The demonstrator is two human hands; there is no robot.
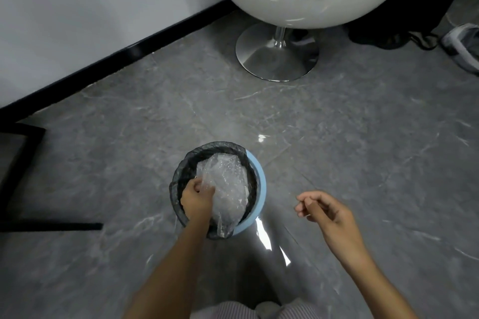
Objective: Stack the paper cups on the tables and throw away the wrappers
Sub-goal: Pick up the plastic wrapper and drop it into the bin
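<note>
One view, from the head: our left hand [197, 199] grips the clear wrapper [228, 181] inside the bin [261, 186]. The film fills the black liner [181, 179], its tail draped over the rim beside our wrist. Once we let go, it may spring out onto the floor. Our right hand [328, 211] hangs loosely curled, empty.
</note>
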